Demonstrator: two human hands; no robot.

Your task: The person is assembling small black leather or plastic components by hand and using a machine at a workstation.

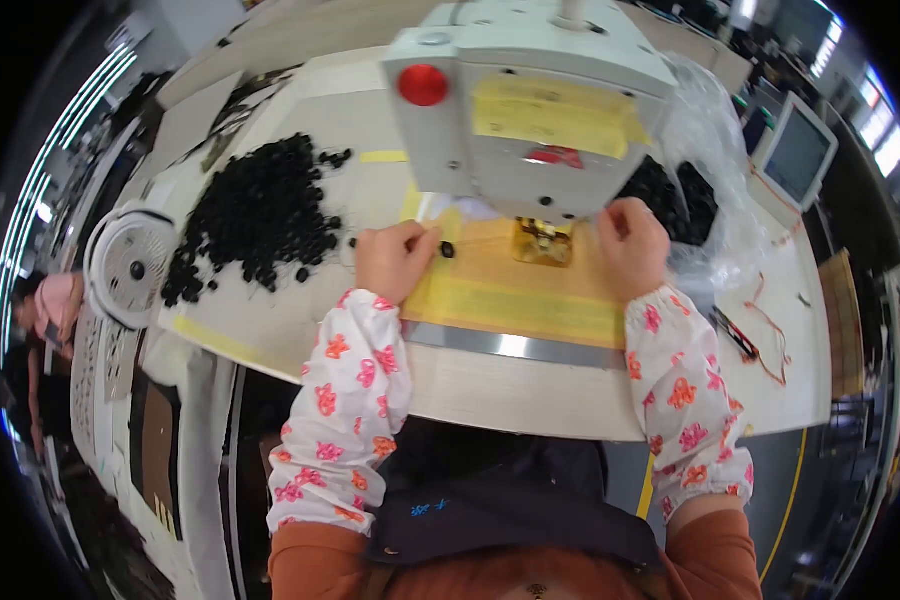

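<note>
My left hand (pixel 398 262) is closed on the table to the left of the sewing machine (pixel 545 110), its fingers curled together. Just right of its fingertips lies a small black piece (pixel 447 250); whether the fingers touch it I cannot tell. My right hand (pixel 632 248) is also closed, to the right of the machine's needle and presser foot area (pixel 543 242). What either hand holds, if anything, is hidden. Between the hands, yellow tape and a tan sheet (pixel 530 300) cover the work surface.
A big heap of small black pieces (pixel 260 205) spreads at the left. Beside it stands a white fan (pixel 133 265). On the right are a clear plastic bag (pixel 735 215) with black pieces, snips (pixel 735 335) on a cord, and a screen (pixel 796 150). Another person (pixel 55 310) is far left.
</note>
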